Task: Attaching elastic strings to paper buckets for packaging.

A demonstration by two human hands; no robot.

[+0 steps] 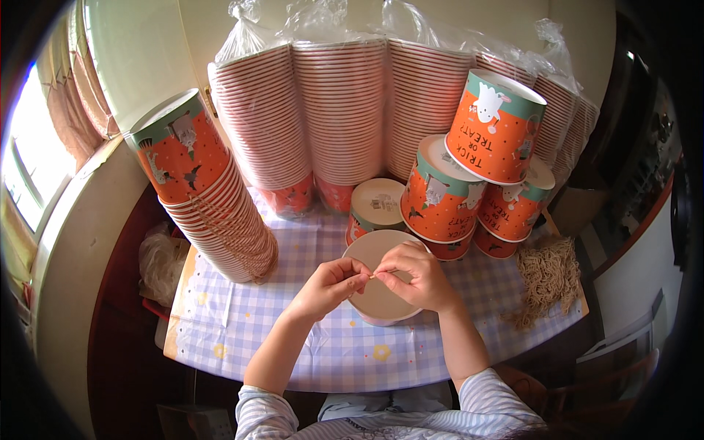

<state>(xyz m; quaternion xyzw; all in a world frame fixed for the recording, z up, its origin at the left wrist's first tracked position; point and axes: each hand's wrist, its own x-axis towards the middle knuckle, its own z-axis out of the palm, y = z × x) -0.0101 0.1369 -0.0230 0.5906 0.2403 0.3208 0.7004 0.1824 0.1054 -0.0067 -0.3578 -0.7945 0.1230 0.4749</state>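
Note:
A round paper bucket (387, 304) with a pale inside stands in front of me, its open mouth facing up. Over that mouth, my left hand (337, 284) and my right hand (416, 276) meet fingertip to fingertip. Both are closed in a pinch. A tiny tan bit shows between the fingers, too small to name. Just behind the bucket is another one with a pale top (378, 202), partly hidden. A bundle of loose tan twine (548, 279) lies at the table's right side.
On the left leans a tall stack of nested orange buckets (213, 213), tan cords (246, 231) hanging along it. Bagged bucket stacks (341, 110) line the back. Several orange buckets (444, 191) are piled at right, one on top (495, 125). A checked tablecloth (279, 352) covers the table.

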